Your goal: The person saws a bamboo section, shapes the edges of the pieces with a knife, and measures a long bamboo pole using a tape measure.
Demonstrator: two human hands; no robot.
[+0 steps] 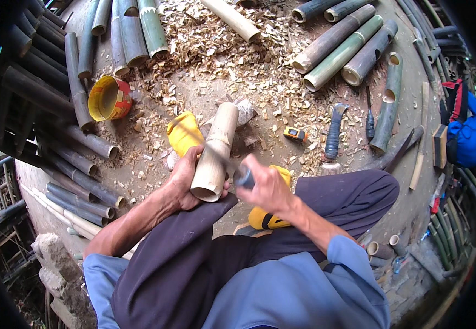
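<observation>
Dark purple cloth [199,225] is covering the left knee, and just past it a pale bamboo tube [210,169] is leaning away. The left grip [186,176] is cupping its near end from below; the right grip [269,187] is squeezing a dark tool handle [244,177]. The tube is looking stiff, light and maybe slippery, so hugging its sides is seeming best. Farther off, chips [207,63] are covering the ground

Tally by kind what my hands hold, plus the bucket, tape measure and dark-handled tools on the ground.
Bamboo tube, in the left hand: 1
Knife-like tool, blurred, in the right hand: 1
Bucket: 1
Tape measure: 1
Dark-handled tools on the ground: 2
Total: 6
</observation>
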